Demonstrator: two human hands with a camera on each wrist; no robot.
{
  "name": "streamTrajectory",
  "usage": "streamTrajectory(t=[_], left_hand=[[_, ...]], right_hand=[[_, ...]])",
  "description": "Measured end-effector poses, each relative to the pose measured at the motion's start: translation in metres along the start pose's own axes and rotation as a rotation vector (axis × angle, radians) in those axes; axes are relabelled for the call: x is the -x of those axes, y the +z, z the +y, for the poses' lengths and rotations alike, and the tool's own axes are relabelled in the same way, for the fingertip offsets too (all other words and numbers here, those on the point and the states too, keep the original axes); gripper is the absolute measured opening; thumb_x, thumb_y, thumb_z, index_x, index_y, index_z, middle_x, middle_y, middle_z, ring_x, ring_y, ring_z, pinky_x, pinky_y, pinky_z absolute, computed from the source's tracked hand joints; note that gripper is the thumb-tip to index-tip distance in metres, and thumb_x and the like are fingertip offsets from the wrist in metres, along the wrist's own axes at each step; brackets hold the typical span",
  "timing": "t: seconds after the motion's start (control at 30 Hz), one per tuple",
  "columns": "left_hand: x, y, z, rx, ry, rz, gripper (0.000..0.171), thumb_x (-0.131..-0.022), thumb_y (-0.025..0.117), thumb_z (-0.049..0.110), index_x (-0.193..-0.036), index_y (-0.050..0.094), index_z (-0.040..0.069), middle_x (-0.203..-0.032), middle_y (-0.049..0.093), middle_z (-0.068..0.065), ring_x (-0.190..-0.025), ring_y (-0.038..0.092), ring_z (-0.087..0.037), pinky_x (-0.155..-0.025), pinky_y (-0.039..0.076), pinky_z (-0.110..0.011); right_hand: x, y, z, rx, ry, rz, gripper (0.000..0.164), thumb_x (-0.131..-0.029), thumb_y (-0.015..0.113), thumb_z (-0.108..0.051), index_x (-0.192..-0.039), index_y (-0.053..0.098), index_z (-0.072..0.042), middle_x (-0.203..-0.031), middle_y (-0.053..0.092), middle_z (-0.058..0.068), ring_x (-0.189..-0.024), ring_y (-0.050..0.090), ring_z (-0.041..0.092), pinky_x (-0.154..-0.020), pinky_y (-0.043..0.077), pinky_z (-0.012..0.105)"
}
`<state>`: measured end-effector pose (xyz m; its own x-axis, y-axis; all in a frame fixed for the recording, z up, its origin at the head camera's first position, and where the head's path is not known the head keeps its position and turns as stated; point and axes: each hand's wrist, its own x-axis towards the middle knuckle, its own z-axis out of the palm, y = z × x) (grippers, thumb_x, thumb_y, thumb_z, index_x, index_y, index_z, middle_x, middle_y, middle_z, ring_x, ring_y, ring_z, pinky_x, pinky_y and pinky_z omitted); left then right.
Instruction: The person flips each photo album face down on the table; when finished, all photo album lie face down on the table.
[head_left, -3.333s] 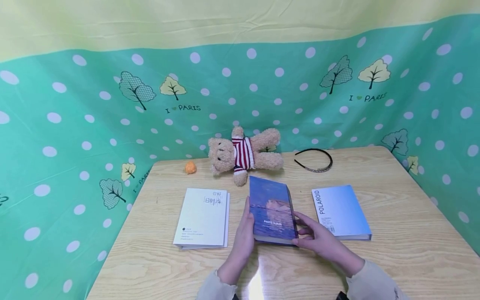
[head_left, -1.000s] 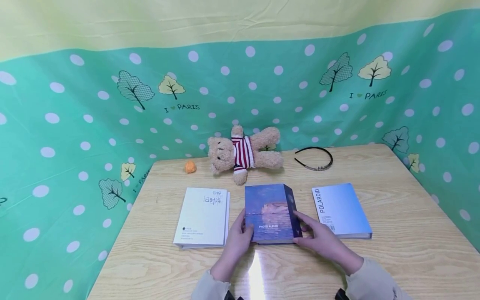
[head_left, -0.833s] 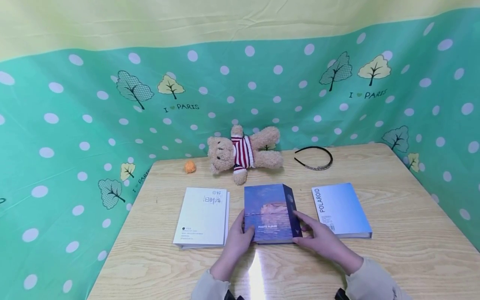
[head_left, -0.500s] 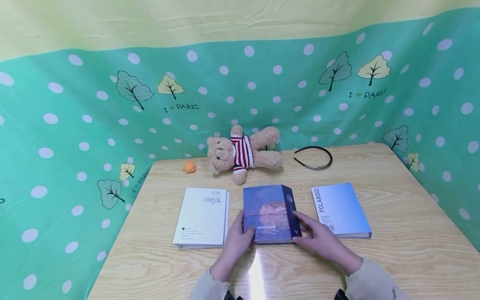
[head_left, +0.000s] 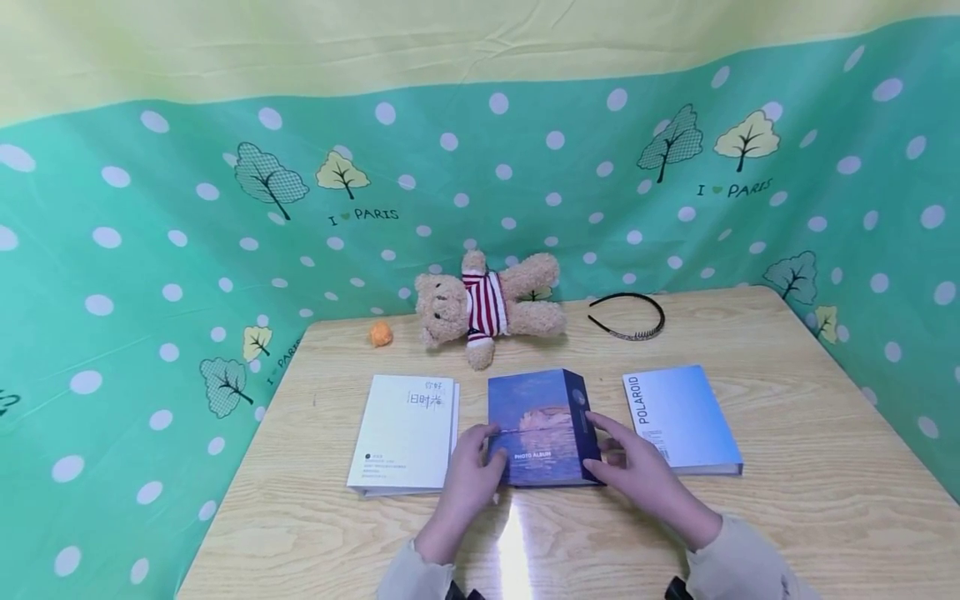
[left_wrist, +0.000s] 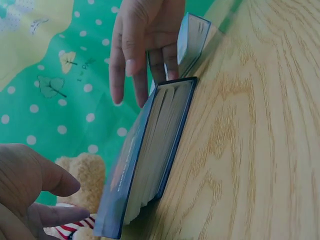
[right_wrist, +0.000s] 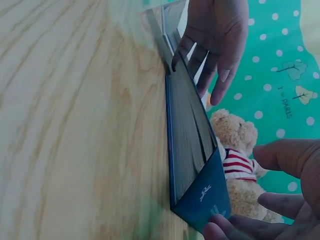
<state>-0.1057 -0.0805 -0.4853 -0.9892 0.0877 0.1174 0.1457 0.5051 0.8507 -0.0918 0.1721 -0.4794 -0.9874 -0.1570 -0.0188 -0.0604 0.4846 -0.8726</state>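
Photo album (head_left: 531, 423), closed on the tabletop (head_left: 315, 537); placement judged nearly complete. At its sides, left grip (head_left: 472, 472) and right grip (head_left: 640, 469) are loose, thumbs and fingers apart; only withdrawal appears outstanding.

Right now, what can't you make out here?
- Photo album back cover: turned to the table, unseen in every view.
- White book small print: too small in head view.
- Orange thing: too small in head view to identify.
- Left hand: cut off by left edge, left wrist view.
- Right hand: cut off by right edge, right wrist view.
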Motion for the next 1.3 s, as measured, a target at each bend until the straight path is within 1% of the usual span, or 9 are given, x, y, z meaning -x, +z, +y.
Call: streamTrajectory(t=[0.17,0.27,0.4,0.6,0.7,0.83,0.97,1.13,1.3], left_hand=[[0.000,-0.006,0.000,-0.029,-0.006,0.014,0.040,-0.091,0.062,0.009,-0.129,0.057,-0.002,-0.140,0.044,-0.030,-0.128,0.043,-0.048,-0.104,0.035,-0.062],[-0.001,-0.011,0.001,-0.030,-0.005,0.013,0.042,-0.091,0.062,0.010,-0.131,0.055,-0.002,-0.143,0.041,-0.030,-0.129,0.041,-0.048,-0.100,0.041,-0.059],[-0.001,-0.016,0.000,-0.031,0.016,0.009,0.044,-0.091,0.062,0.011,-0.133,0.054,-0.001,-0.143,0.041,-0.029,-0.128,0.042,-0.047,-0.093,0.049,-0.054],[-0.002,-0.025,-0.002,-0.038,0.063,0.018,0.043,-0.090,0.063,0.009,-0.131,0.056,-0.001,-0.140,0.045,-0.027,-0.125,0.047,-0.043,-0.085,0.054,-0.046],[-0.002,-0.031,-0.002,-0.053,0.075,0.024,0.042,-0.089,0.063,0.009,-0.130,0.057,0.000,-0.139,0.047,-0.024,-0.126,0.047,-0.041,-0.085,0.054,-0.046],[-0.003,-0.038,-0.003,-0.073,0.095,0.038,0.041,-0.090,0.063,0.009,-0.129,0.057,-0.002,-0.136,0.051,-0.024,-0.125,0.048,-0.041,-0.085,0.053,-0.049],[-0.003,-0.044,-0.006,-0.098,0.114,0.054,0.040,-0.089,0.063,0.007,-0.128,0.057,-0.003,-0.134,0.052,-0.025,-0.124,0.049,-0.042,-0.084,0.053,-0.052],[-0.002,-0.051,-0.009,-0.136,0.111,0.088,0.040,-0.089,0.063,0.006,-0.127,0.058,-0.003,-0.134,0.052,-0.025,-0.125,0.048,-0.042,-0.088,0.052,-0.052],[-0.003,-0.058,-0.010,-0.146,0.099,0.115,0.039,-0.088,0.064,0.006,-0.126,0.059,-0.002,-0.133,0.052,-0.025,-0.125,0.048,-0.042,-0.088,0.052,-0.052]], right_hand=[[-0.002,0.002,-0.004,0.007,-0.028,0.036,0.065,-0.087,0.073,-0.014,-0.146,0.044,-0.010,-0.138,0.052,0.022,-0.112,0.059,0.036,-0.092,0.051,0.047],[-0.004,0.003,-0.005,0.011,-0.045,0.048,0.062,-0.087,0.072,-0.014,-0.144,0.047,-0.010,-0.137,0.053,0.020,-0.112,0.059,0.034,-0.092,0.052,0.047],[-0.005,0.004,-0.009,0.004,-0.068,0.057,0.060,-0.088,0.072,-0.013,-0.143,0.048,-0.010,-0.136,0.054,0.018,-0.112,0.059,0.033,-0.093,0.051,0.046],[-0.006,0.003,-0.016,0.013,-0.103,0.063,0.060,-0.088,0.071,-0.012,-0.144,0.047,-0.010,-0.134,0.055,0.017,-0.110,0.059,0.030,-0.093,0.051,0.046],[-0.008,0.004,-0.018,0.006,-0.115,0.050,0.060,-0.089,0.070,-0.010,-0.144,0.046,-0.009,-0.133,0.056,0.017,-0.109,0.059,0.029,-0.094,0.050,0.047],[-0.010,0.005,-0.020,-0.022,-0.130,0.031,0.062,-0.088,0.069,-0.007,-0.145,0.044,-0.009,-0.136,0.054,0.016,-0.109,0.060,0.029,-0.095,0.049,0.049],[-0.013,0.007,-0.022,-0.039,-0.125,0.005,0.064,-0.090,0.068,-0.007,-0.147,0.041,-0.010,-0.139,0.053,0.015,-0.109,0.060,0.027,-0.094,0.049,0.049],[-0.016,0.009,-0.026,-0.060,-0.135,-0.027,0.064,-0.091,0.067,-0.009,-0.149,0.038,-0.011,-0.139,0.053,0.014,-0.108,0.061,0.027,-0.092,0.050,0.046],[-0.018,0.007,-0.029,-0.084,-0.160,-0.061,0.066,-0.092,0.066,-0.010,-0.150,0.035,-0.013,-0.140,0.052,0.016,-0.110,0.060,0.029,-0.092,0.051,0.042]])
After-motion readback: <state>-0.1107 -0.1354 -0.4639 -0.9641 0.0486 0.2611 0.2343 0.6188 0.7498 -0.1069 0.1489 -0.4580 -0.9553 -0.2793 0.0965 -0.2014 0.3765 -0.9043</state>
